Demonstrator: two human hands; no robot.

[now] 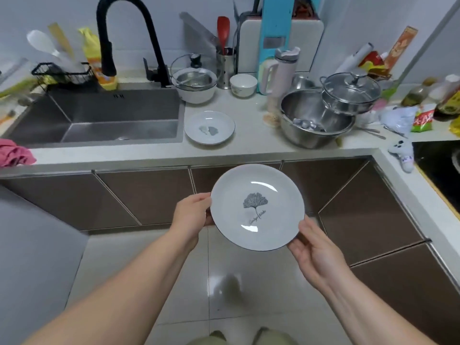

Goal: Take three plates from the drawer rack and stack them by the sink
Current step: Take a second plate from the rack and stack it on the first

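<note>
I hold a white plate (257, 207) with a grey ginkgo leaf print in front of the cabinet doors, below the counter edge. My left hand (193, 215) grips its left rim and my right hand (313, 247) grips its lower right rim. The plate faces up and tilts a little toward me. Another white plate (209, 127) with the same print lies flat on the counter just right of the steel sink (99, 118). The cabinet fronts are all closed, and no drawer rack is in view.
A black faucet (129, 38) arches over the sink. Bowls (195, 84), a steel basin (316, 120), a lidded pot (351, 92), a tumbler (282, 70) and a utensil holder (225, 66) crowd the counter behind and right of the lying plate. A pink cloth (15, 153) lies at left.
</note>
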